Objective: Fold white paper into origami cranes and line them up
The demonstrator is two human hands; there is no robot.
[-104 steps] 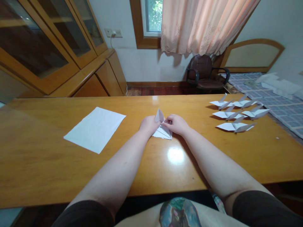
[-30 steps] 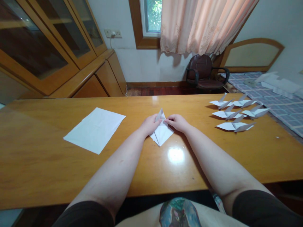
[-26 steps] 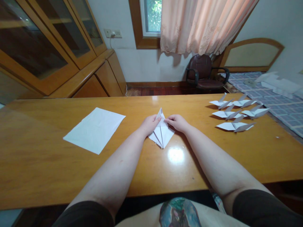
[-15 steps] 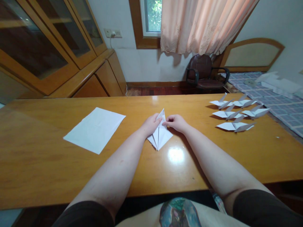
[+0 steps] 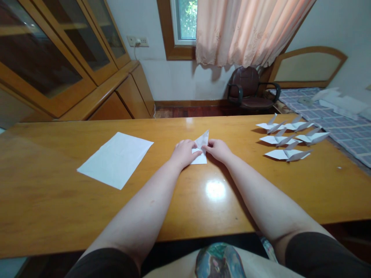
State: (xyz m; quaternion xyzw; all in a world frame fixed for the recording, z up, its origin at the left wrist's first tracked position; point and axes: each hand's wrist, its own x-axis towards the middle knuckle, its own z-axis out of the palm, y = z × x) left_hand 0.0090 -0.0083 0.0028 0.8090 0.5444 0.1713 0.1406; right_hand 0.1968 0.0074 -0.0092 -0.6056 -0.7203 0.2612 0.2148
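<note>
A half-folded white paper piece (image 5: 201, 148) rests on the wooden table (image 5: 58, 200) at its middle. My left hand (image 5: 183, 152) lies over its left part, fingers pressing it down. My right hand (image 5: 218, 150) pinches its right edge, where a pointed flap sticks up. Most of the paper's lower half is hidden under my hands.
A flat white sheet (image 5: 116, 159) lies to the left. Several finished paper cranes (image 5: 286, 139) stand in rows at the right. Behind the table are a dark office chair (image 5: 251, 89), wooden cabinets (image 5: 58, 58), a curtain and a bed with a checked cover (image 5: 342, 123).
The paper was a long diamond pointing toward me; its lower point is now folded up or turned, leaving a shorter shape with the flap leaning right. Both hands stayed on it.
</note>
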